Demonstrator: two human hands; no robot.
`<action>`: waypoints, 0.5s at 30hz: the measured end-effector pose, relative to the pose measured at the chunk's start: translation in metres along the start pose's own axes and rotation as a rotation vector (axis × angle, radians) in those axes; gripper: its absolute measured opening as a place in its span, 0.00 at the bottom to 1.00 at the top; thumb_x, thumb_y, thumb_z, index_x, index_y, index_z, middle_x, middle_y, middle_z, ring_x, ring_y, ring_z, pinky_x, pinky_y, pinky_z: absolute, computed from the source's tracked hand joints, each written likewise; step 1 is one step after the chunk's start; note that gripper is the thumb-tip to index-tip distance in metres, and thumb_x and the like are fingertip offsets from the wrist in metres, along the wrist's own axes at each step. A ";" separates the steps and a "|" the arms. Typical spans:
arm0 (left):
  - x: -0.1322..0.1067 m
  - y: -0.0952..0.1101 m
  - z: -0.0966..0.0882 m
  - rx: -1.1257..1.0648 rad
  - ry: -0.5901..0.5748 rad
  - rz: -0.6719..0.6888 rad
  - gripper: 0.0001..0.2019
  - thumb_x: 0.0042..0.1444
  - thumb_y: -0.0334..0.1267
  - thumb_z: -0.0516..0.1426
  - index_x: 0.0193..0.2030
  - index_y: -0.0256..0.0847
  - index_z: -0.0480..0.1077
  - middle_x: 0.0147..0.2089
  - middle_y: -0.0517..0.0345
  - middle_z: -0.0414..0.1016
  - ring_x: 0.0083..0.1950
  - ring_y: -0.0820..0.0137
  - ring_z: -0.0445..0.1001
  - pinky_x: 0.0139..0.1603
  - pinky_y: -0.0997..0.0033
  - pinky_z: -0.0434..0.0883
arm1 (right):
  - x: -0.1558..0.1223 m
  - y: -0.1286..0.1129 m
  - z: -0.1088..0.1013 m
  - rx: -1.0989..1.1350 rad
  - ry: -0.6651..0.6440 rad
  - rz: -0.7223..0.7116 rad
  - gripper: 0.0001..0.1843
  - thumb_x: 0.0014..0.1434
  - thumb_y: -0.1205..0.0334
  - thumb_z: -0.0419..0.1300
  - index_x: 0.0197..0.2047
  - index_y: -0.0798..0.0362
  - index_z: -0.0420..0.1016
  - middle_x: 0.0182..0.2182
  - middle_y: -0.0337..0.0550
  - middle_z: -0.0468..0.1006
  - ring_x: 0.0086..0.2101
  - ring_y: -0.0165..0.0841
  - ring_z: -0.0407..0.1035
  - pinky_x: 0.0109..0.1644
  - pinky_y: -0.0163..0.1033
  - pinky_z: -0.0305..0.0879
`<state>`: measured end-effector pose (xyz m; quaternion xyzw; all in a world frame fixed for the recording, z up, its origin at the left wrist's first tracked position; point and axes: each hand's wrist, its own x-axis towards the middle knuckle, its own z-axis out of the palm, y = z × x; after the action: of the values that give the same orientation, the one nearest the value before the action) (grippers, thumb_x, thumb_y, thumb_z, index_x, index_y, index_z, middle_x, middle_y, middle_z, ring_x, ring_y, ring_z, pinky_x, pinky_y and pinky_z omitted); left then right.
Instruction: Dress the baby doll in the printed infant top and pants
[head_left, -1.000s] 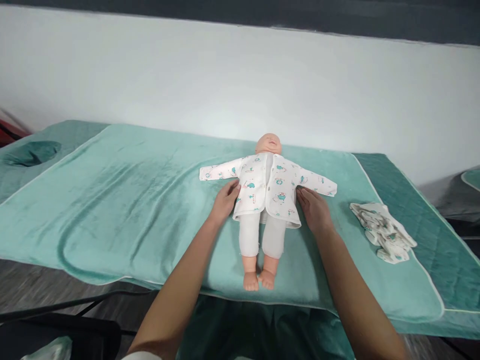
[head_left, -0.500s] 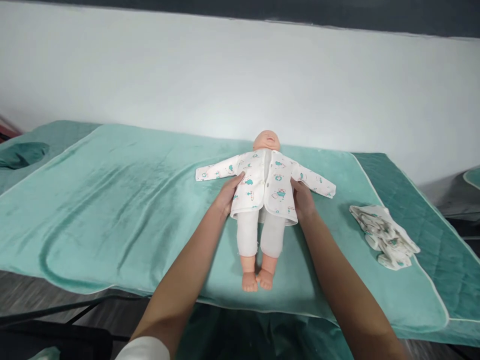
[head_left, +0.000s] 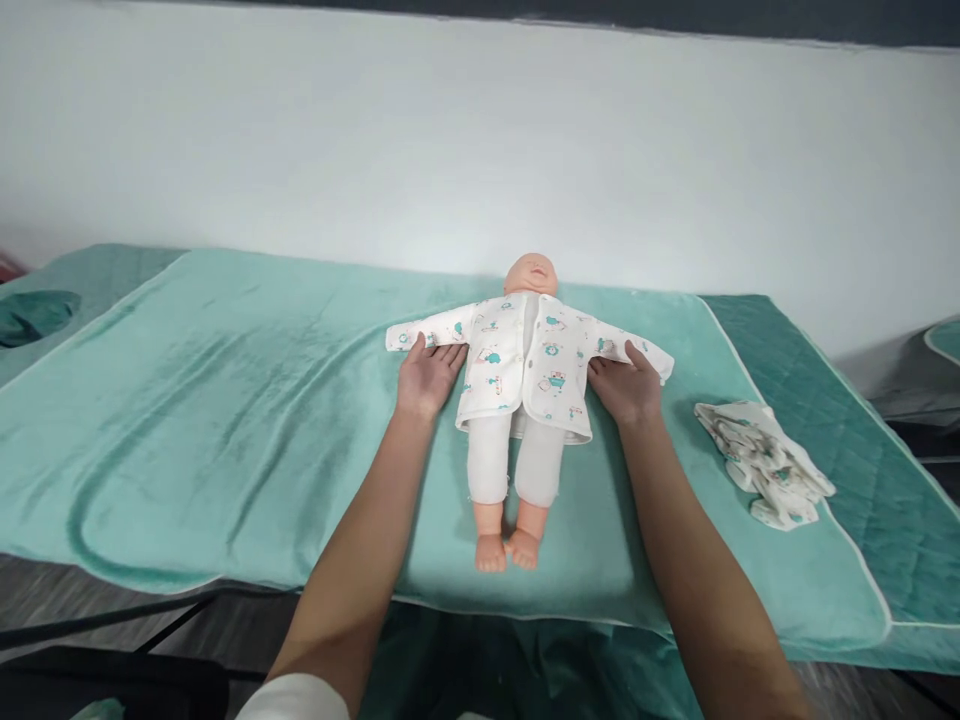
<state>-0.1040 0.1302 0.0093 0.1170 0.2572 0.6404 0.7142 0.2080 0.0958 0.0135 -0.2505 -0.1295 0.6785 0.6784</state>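
Note:
A baby doll (head_left: 489, 520) lies on its back on a pale green bed cover, wearing a white jacket (head_left: 491, 375) printed with small pictures. The jacket's front is unfastened, and both sleeves stretch out sideways. White cloth covers the doll's legs down to its bare feet. My left hand (head_left: 429, 380) lies palm up by the sleeve on the left, fingers extended and partly against its lower edge. On the other side, my right hand (head_left: 628, 385) is also palm up, its thumb over the sleeve and its fingers partly hidden beside the jacket.
Crumpled printed white clothing (head_left: 772, 465) lies on the cover to the right. The green cover (head_left: 225, 420) spreads over the bed up to a white wall (head_left: 450, 140). A dark bar (head_left: 97, 625) runs below the bed's front edge at left.
Both hands have let go of the jacket's sides and turned palm up, moving outward under the sleeves. The doll stays in place, and the view has shifted slightly.

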 end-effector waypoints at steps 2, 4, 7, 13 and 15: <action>-0.001 0.007 -0.008 -0.005 0.020 0.060 0.13 0.67 0.42 0.53 0.51 0.36 0.69 0.59 0.40 0.74 0.65 0.58 0.72 0.64 0.58 0.73 | -0.005 -0.012 -0.006 0.007 0.022 -0.045 0.13 0.65 0.60 0.53 0.49 0.52 0.73 0.47 0.48 0.81 0.55 0.38 0.73 0.59 0.48 0.75; -0.005 0.010 -0.013 0.011 0.048 0.135 0.10 0.65 0.41 0.55 0.49 0.38 0.70 0.59 0.42 0.73 0.66 0.59 0.71 0.66 0.58 0.71 | -0.011 -0.021 -0.013 -0.007 0.064 -0.100 0.12 0.65 0.61 0.52 0.49 0.52 0.73 0.47 0.47 0.81 0.55 0.37 0.73 0.60 0.47 0.74; -0.012 0.008 -0.017 0.054 0.131 0.247 0.07 0.62 0.36 0.55 0.46 0.38 0.69 0.61 0.42 0.71 0.65 0.61 0.71 0.67 0.57 0.69 | -0.026 -0.029 -0.023 -0.044 0.134 -0.158 0.10 0.64 0.63 0.53 0.47 0.51 0.72 0.48 0.46 0.80 0.54 0.34 0.73 0.62 0.44 0.72; -0.045 -0.016 -0.017 0.446 0.263 0.508 0.14 0.54 0.34 0.63 0.48 0.43 0.71 0.60 0.48 0.70 0.63 0.62 0.72 0.66 0.57 0.68 | -0.071 -0.009 -0.034 -0.327 0.219 -0.348 0.11 0.58 0.62 0.62 0.46 0.51 0.72 0.54 0.53 0.76 0.56 0.38 0.73 0.69 0.50 0.63; -0.064 -0.022 -0.020 0.656 0.191 0.493 0.15 0.53 0.35 0.64 0.48 0.43 0.73 0.57 0.49 0.73 0.61 0.61 0.73 0.65 0.55 0.69 | -0.089 0.007 -0.032 -0.475 0.228 -0.433 0.21 0.54 0.60 0.68 0.51 0.49 0.71 0.55 0.51 0.76 0.58 0.40 0.71 0.69 0.56 0.59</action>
<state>-0.0986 0.0613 -0.0049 0.3362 0.4771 0.6841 0.4375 0.2142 0.0028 -0.0024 -0.4423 -0.2575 0.4373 0.7395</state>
